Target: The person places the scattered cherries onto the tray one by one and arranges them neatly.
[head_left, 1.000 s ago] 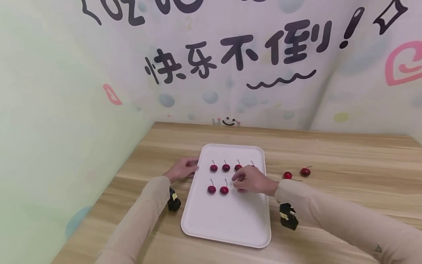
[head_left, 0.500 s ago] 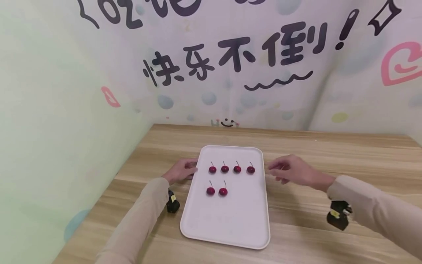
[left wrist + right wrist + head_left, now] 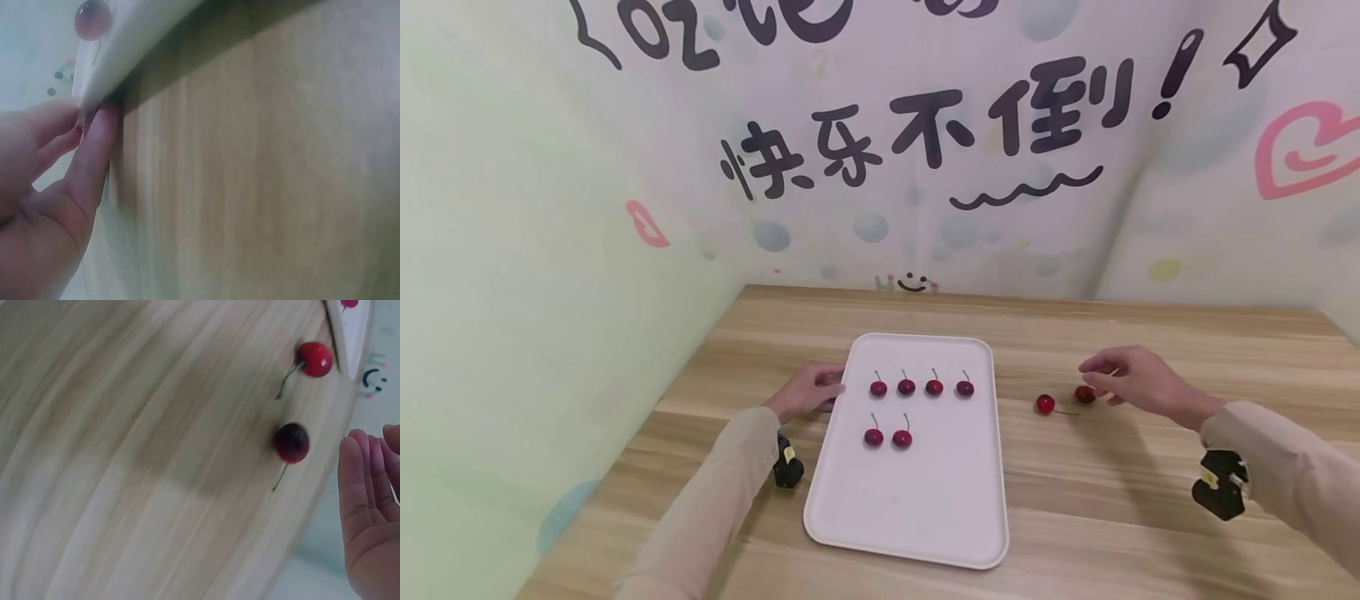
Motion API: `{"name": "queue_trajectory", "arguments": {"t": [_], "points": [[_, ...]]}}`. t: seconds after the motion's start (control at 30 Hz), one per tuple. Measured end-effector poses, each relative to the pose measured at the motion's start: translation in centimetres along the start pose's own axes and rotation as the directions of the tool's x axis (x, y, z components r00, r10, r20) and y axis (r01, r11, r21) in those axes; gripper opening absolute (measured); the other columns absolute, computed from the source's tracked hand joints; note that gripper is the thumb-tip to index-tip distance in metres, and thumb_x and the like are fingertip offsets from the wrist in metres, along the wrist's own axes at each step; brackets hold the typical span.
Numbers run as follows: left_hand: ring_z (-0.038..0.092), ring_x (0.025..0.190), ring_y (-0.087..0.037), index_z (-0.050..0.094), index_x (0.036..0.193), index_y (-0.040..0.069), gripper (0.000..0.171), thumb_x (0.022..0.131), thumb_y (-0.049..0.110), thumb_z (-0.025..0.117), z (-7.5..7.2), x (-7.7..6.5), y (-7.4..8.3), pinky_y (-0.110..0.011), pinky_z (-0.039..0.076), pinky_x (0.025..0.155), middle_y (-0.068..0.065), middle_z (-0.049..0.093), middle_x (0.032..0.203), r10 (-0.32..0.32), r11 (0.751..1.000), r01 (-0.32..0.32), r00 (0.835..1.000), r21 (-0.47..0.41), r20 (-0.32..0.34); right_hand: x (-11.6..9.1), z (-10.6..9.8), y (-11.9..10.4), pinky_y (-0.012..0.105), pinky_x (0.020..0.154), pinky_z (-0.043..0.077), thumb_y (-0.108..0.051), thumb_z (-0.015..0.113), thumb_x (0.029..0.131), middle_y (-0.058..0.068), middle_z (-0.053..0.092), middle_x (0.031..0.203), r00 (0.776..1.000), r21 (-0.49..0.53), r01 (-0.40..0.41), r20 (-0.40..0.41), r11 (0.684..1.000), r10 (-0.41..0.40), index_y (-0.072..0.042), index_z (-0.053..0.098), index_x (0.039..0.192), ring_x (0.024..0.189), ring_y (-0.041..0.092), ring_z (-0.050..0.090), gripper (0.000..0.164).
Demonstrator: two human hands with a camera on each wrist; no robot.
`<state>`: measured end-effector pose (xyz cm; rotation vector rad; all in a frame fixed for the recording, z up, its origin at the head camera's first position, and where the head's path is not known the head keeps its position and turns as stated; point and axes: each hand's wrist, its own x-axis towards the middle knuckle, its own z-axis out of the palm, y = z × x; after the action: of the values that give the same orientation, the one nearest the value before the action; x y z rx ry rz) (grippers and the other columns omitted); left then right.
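White, the tray (image 3: 917, 504) bears six cherries (image 3: 906, 387), left fingers (image 3: 56, 117) pinching its edge and right fingers (image 3: 354, 478) outstretched near two loose cherries (image 3: 292, 444).

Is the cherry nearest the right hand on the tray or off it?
Off: that cherry lies on the table, right of the tray.

Shut off along the left edge of the tray (image 3: 940, 508), gripped there at the rim by the left hand (image 3: 808, 390). Tight across the far half, with only narrow slots between four cherries (image 3: 906, 387); blocked next, nearer the left edge, by two more cherries (image 3: 902, 438). Wide open from there to the right edge, and right down to both near corners! Passable off the right edge, up to the bright cherry (image 3: 1045, 404); crowded beyond by the darker cherry (image 3: 1084, 394), partly covered by the right hand (image 3: 1138, 382). Roomy along the table (image 3: 1075, 325), bounded at its far edge by the wall (image 3: 827, 242).
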<state>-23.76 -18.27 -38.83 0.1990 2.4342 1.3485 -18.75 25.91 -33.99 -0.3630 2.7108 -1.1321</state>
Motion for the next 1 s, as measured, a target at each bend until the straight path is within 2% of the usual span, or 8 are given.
{"name": "queue_trajectory", "arguments": {"t": [0.13,0.33,0.6,0.83,1.0], "points": [[0.06,0.084,-0.021,0.043,0.129,0.002,0.042,0.088,0.006,0.053,-0.2,0.1,-0.2,-0.028,0.053,0.071,-0.017,0.056,0.1,-0.008,1.0,0.008,1.0,0.004,-0.005,0.1,0.0,1.4,0.03,0.061,0.055,-0.009,0.056,0.086,0.02,0.06,0.093,1.0,-0.01,-0.008,-0.008,1.0,0.008,0.014,0.053,0.106,0.077,0.026,0.06,0.03],[0.06,0.084,-0.021,0.043,0.129,0.002,0.042,0.088,0.006,0.053,-0.2,0.1,-0.2,-0.028,0.054,0.07,-0.017,0.057,0.101,-0.01,1.0,0.01,1.0,0.005,-0.007,0.4,0.1,3.1,0.031,0.064,0.054,-0.007,0.054,0.086,0.022,0.059,0.097,0.998,-0.012,-0.07,-0.013,0.998,0.069,0.014,0.053,0.107,0.08,0.024,0.059,0.03],[0.06,0.083,-0.019,0.045,0.129,0.003,0.041,0.088,0.007,0.053,0.1,0.0,0.0,-0.027,0.054,0.07,-0.015,0.057,0.099,-0.017,1.0,0.017,1.0,0.018,-0.016,0.9,0.3,4.3,0.027,0.064,0.053,-0.013,0.055,0.087,0.022,0.058,0.099,0.988,-0.004,-0.153,-0.02,0.988,0.153,0.013,0.052,0.112,0.078,0.019,0.056,0.036],[0.06,0.083,-0.02,0.045,0.128,0.002,0.041,0.088,0.006,0.053,0.1,0.1,-0.1,-0.028,0.054,0.07,-0.016,0.057,0.099,-0.007,1.0,0.007,1.0,0.01,-0.019,1.6,0.8,4.6,0.025,0.064,0.049,-0.013,0.058,0.086,0.024,0.058,0.102,0.988,-0.027,-0.151,-0.028,0.988,0.15,0.009,0.057,0.108,0.083,0.022,0.054,0.031],[0.06,0.084,-0.021,0.045,0.128,0.003,0.042,0.088,0.006,0.054,0.1,0.1,-0.2,-0.028,0.054,0.07,-0.016,0.058,0.1,-0.016,1.0,0.016,1.0,-0.002,-0.022,2.1,1.0,4.9,0.025,0.065,0.047,-0.006,0.055,0.085,0.02,0.06,0.096,0.993,-0.05,-0.121,-0.019,0.991,0.12,0.008,0.06,0.102,0.083,0.021,0.054,0.023]]}}
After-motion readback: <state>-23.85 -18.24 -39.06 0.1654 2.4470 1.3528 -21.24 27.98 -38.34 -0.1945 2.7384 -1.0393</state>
